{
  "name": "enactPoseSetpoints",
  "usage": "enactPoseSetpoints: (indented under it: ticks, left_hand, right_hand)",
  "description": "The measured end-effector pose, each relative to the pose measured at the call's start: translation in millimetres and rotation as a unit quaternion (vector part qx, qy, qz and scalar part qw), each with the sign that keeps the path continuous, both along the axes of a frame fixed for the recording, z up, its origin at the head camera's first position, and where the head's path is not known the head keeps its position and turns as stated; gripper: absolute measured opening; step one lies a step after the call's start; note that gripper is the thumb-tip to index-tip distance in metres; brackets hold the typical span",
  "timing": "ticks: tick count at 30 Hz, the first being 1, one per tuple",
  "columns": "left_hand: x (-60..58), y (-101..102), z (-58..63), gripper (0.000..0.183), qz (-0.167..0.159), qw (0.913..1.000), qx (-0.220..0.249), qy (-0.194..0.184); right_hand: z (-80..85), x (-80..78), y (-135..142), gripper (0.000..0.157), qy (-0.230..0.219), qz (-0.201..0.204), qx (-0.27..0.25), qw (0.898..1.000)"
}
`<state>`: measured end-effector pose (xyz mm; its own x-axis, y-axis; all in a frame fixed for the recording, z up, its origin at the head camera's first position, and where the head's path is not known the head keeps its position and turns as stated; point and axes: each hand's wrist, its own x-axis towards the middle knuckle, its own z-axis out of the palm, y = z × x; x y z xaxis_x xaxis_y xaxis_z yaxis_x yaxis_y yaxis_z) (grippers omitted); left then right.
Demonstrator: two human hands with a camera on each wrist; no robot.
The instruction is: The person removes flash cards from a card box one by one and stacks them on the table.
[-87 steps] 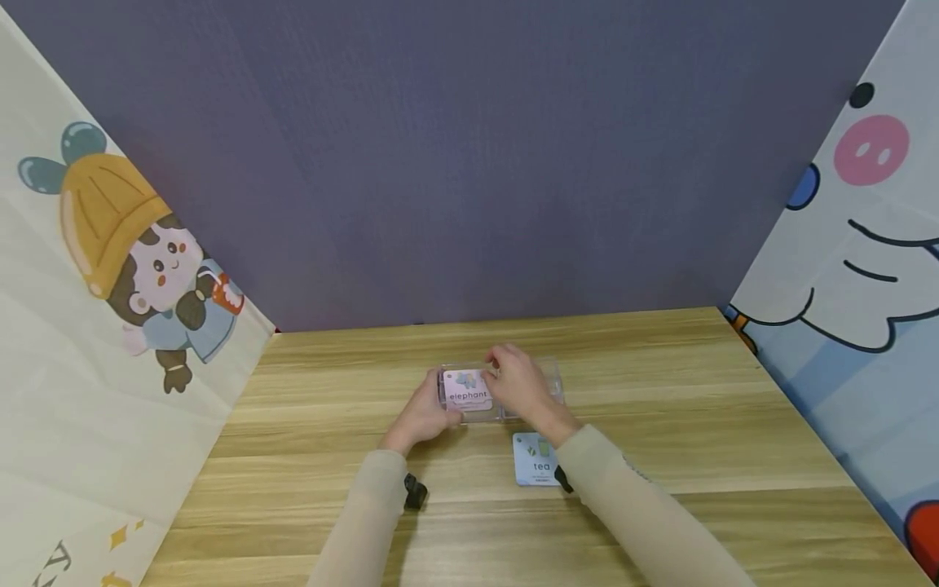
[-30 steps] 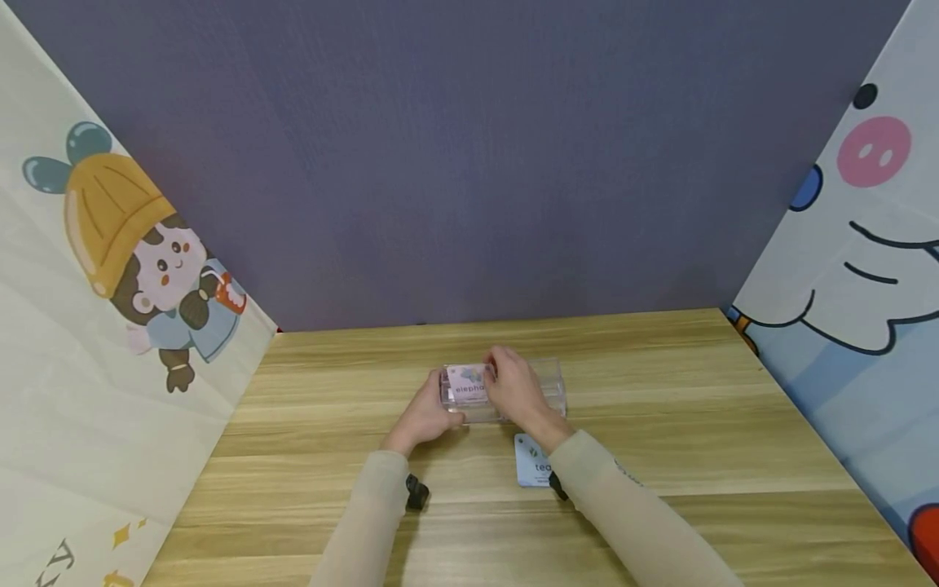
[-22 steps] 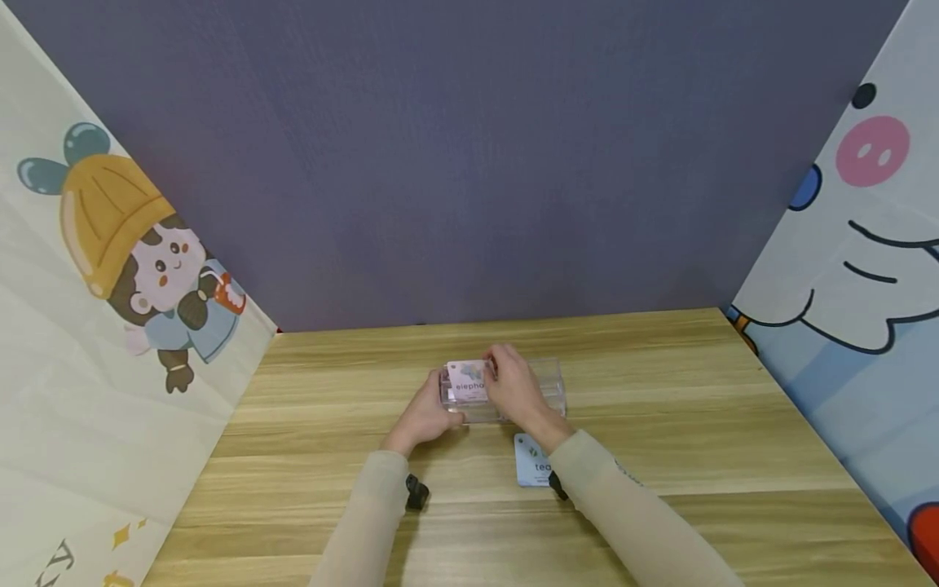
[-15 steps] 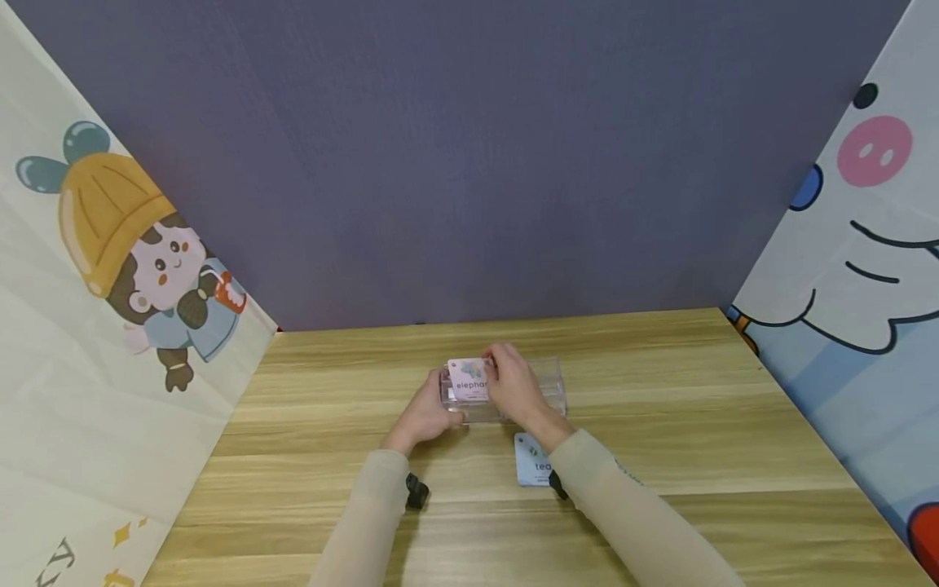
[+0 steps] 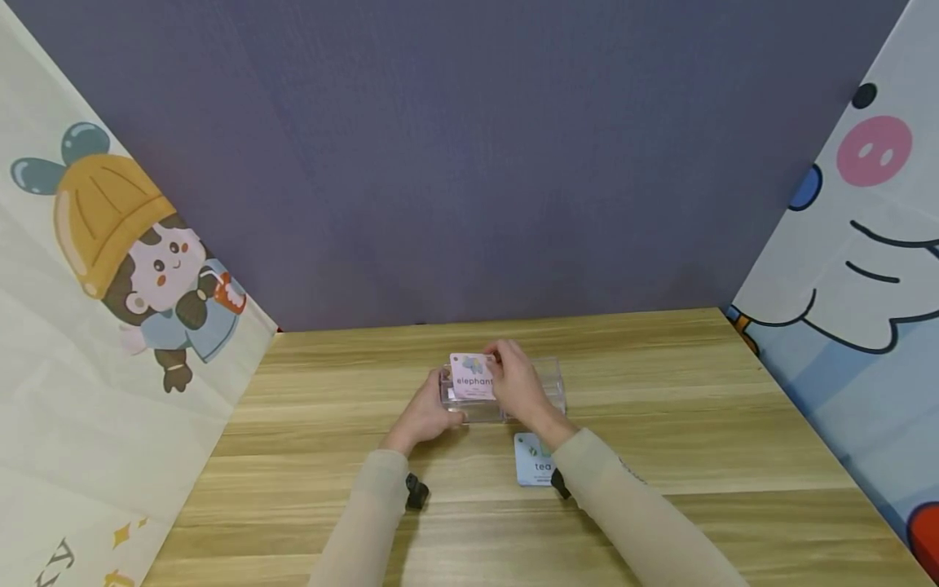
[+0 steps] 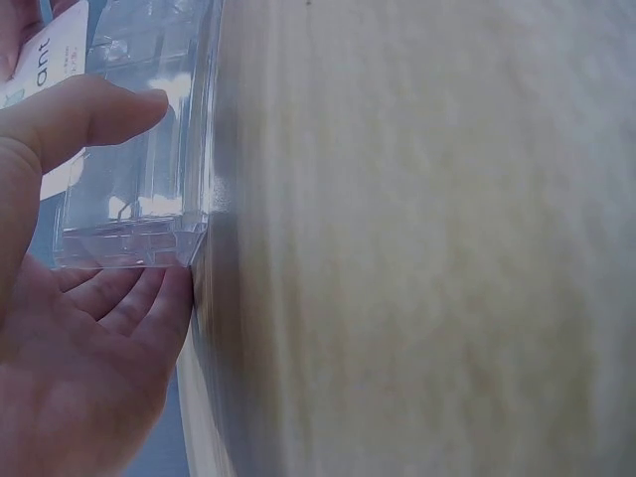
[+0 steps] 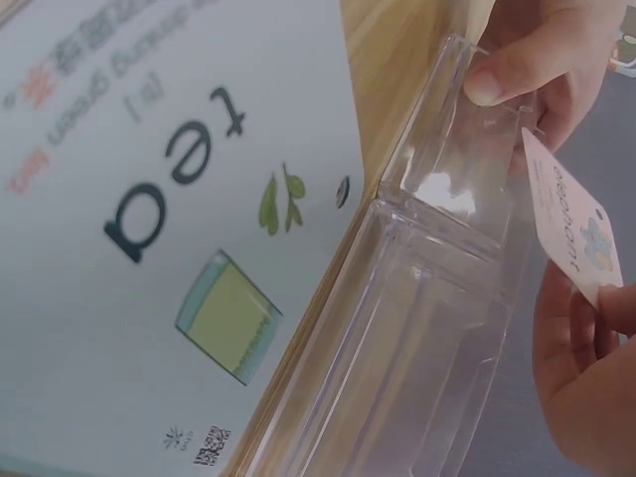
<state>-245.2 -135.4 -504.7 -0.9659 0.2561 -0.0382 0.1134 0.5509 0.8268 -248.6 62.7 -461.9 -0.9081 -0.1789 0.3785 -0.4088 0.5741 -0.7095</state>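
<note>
My right hand (image 5: 518, 386) pinches a pinkish-white flashcard (image 5: 469, 378) by its right edge; it reads "elephant" and has a small elephant picture. The flashcard stands tilted over the left compartment of a clear plastic box (image 5: 552, 385). Gripping the box's left end is my left hand (image 5: 427, 416). In the left wrist view, the thumb of that hand (image 6: 75, 378) lies over the box and the fingers reach round its end wall. The right wrist view shows the elephant flashcard (image 7: 571, 214) between thumb and fingers, its lower edge by the box.
A pale blue flashcard (image 5: 531, 461) reading "tea" lies on the wooden table (image 5: 308, 456) in front of the box, partly covered by my right sleeve. A dark panel (image 5: 469, 163) stands behind the table, with cartoon-printed sheets at both sides.
The elephant flashcard, lying in the box at first, has tilted and risen with my right hand, and more of its face shows. My left hand and the box have barely moved.
</note>
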Motion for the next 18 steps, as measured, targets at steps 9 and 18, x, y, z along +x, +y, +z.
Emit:
enactPoseSetpoints:
  ticks: [9, 18]
  left_hand:
    - [-0.5, 1.0, -0.7, 0.102, 0.003, 1.0, -0.002, 0.0]
    - [-0.3, -0.1, -1.3, 0.101, 0.002, 1.0, -0.001, -0.002]
  right_hand:
    - [0.0, -3.3, 3.7, 0.018, -0.029, -0.007, -0.042, 0.999]
    - [3.6, -1.7, 8.7, 0.017, -0.038, -0.011, -0.069, 0.997]
